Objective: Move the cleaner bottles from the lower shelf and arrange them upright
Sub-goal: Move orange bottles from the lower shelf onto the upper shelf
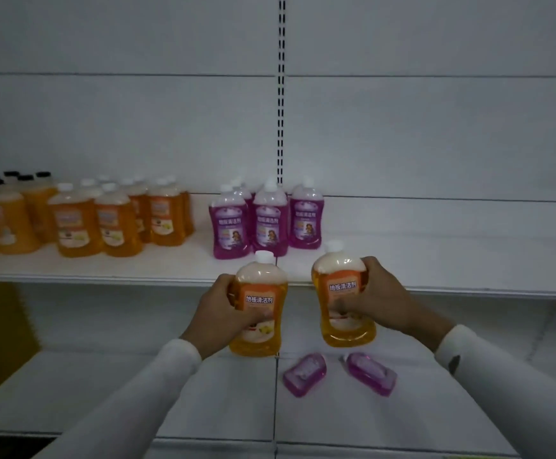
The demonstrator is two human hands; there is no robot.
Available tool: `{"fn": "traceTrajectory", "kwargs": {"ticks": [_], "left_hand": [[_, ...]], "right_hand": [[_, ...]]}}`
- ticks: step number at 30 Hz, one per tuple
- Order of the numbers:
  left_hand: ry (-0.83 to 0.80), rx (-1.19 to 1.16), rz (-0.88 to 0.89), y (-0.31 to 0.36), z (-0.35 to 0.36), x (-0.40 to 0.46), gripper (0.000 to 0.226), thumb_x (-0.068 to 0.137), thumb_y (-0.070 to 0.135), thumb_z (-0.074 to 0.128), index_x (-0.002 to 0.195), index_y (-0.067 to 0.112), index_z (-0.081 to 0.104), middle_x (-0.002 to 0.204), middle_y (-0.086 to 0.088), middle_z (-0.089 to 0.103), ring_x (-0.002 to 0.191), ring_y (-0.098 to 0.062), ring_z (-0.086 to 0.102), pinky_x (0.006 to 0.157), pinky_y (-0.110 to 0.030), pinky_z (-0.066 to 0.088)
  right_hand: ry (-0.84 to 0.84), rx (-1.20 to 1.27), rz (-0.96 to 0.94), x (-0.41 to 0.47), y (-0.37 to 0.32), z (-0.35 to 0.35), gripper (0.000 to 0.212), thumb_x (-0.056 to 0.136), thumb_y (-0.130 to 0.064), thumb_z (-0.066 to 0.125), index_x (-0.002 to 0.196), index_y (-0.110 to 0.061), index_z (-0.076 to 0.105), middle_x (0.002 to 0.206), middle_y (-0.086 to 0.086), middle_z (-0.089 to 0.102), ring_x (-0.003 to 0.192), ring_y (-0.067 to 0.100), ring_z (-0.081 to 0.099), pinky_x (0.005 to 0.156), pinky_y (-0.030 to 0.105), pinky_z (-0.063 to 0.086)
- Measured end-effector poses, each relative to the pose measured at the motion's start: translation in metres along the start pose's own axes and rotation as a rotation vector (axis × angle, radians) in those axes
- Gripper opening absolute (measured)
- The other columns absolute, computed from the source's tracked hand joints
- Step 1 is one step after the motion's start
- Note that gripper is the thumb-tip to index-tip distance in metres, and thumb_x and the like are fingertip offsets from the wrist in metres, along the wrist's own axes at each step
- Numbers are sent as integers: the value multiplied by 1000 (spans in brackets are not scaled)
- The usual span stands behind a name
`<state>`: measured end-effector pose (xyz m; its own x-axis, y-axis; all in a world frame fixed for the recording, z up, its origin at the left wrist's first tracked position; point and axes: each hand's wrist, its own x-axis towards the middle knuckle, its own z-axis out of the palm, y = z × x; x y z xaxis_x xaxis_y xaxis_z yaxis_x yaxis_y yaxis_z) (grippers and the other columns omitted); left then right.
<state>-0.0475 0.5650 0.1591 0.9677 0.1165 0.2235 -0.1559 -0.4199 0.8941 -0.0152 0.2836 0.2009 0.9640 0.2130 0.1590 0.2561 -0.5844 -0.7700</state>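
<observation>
My left hand (pixel 223 309) grips an orange cleaner bottle (pixel 263 283) with a white cap, held upright in front of the upper shelf's edge. My right hand (pixel 382 293) grips a second orange bottle (pixel 339 276), tilted slightly left. Both are in the air between the two shelves. On the lower shelf (pixel 203 392), two purple bottles lie on their sides: one (pixel 304 374) below the held pair, the other (pixel 372 372) just to its right. Several purple bottles (pixel 266 220) stand upright on the upper shelf (pixel 435 260).
A group of orange bottles with white caps (pixel 117 217) stands upright at the left of the upper shelf, and orange bottles with black caps (pixel 8 213) stand further left. A slotted upright post (pixel 281 94) splits the white back panel.
</observation>
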Motion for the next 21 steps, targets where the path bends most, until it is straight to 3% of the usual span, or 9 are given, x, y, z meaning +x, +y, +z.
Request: {"fn": "traceTrajectory", "kwargs": {"ticks": [4,8,10,16,21], "left_hand": [[96,8,34,26,-39,5,68,59,35,89,114,27,51,106,8,65,96,-12,65,82,-38,59],[236,3,56,40,-83,3,69,60,33,89,118,27,52,108,8,66,97,-10,65,82,-34,58],[316,20,40,41,-109,-1,67,60,33,89,116,28,53,108,9,67,96,-9,66,82,-34,58],[516,79,-41,25,-183,-25,69,57,40,89,114,32,51,109,10,66,98,-10,66,83,-36,58],[597,126,-83,2,-233,-32,64,64,32,86,115,28,47,109,10,63,97,-7,63,75,-23,54]], "right_hand": [[-35,50,-137,32,-54,2,78,62,-34,89,121,-26,39,105,-11,59,91,10,63,69,21,53],[-125,134,-254,78,-98,21,87,56,-39,91,128,-29,42,112,-7,65,98,15,67,82,37,60],[-189,163,-298,96,-120,37,87,55,-43,90,127,-29,43,113,-6,66,98,16,68,82,39,60],[-325,253,-438,128,-177,111,85,57,-38,90,126,-28,42,113,-6,64,99,15,66,82,37,59],[-403,261,-501,144,-213,178,83,61,-36,89,127,-33,39,116,-10,62,100,11,64,84,33,58]]}}
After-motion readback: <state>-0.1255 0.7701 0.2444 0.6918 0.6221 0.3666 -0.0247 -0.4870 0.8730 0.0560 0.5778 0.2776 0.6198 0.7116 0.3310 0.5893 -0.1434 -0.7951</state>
